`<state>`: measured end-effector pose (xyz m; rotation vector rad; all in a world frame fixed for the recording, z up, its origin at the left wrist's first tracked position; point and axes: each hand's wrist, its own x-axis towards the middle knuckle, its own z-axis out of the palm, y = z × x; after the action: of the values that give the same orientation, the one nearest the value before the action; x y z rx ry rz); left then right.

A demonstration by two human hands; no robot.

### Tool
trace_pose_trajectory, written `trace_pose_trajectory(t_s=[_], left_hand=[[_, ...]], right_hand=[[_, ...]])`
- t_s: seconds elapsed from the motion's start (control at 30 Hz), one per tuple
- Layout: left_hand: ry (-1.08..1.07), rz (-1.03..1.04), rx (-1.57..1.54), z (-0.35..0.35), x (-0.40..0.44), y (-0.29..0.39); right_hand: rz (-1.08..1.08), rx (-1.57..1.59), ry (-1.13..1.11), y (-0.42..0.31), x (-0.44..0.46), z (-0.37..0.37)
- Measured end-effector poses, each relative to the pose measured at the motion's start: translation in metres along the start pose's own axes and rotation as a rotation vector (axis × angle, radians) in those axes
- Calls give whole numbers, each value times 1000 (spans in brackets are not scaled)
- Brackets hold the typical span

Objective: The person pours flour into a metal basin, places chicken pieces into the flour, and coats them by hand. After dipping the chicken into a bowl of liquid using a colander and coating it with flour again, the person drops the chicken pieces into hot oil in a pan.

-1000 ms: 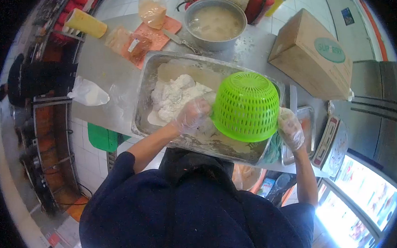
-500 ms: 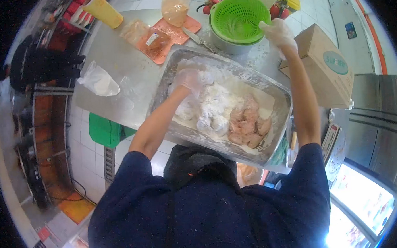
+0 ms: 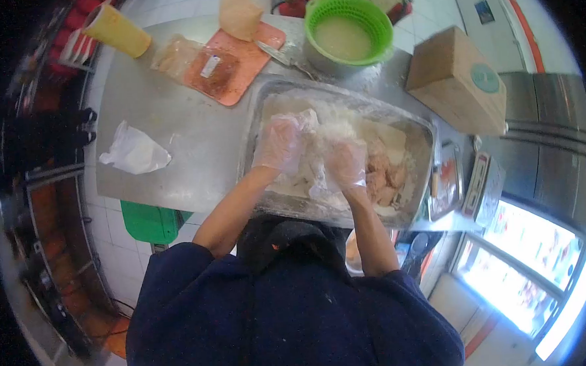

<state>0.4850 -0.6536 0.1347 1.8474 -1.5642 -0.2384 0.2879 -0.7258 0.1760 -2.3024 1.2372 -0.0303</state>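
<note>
We are viewing the left grip (image 3: 283, 143) and the right grip (image 3: 346, 162), both gloved in clear film, as they are resting inside a metal tray (image 3: 429, 151). The left grip is bending its fingers over a powdered mass, and we are not managing to tell whether it is clasping any; the right grip is pressing close beside it, its fingers too blurred for us to judge their spread or hold. Between and beyond both, white powder (image 3: 333, 119) is lying thickly. Just right of the right grip, pinkish pieces (image 3: 385, 172), seemingly raw meat, are showing largely bare. We are therefore judging the coating partial: the mass by the grips is looking white, while those pieces are remaining mostly uncovered. Beyond the right grip, a green basket (image 3: 374, 26) is sitting in a pot (image 3: 330, 67) of cloudy liquid on the bench (image 3: 193, 141).
</note>
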Motion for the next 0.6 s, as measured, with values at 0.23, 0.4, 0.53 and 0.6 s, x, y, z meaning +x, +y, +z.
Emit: trace_pose_trajectory(t_s=[0.23, 0.4, 0.53, 0.6], left_hand=[[-111, -364, -286, -40, 22, 97], [110, -508, -507, -58, 13, 105], [-130, -238, 204, 10, 5, 12], [-641, -247, 195, 14, 17, 9]], right_hand=[[-184, 148, 163, -40, -5, -56], [-218, -2, 85, 4, -6, -40], [-276, -102, 12, 4, -2, -100], [-299, 280, 52, -12, 25, -155]])
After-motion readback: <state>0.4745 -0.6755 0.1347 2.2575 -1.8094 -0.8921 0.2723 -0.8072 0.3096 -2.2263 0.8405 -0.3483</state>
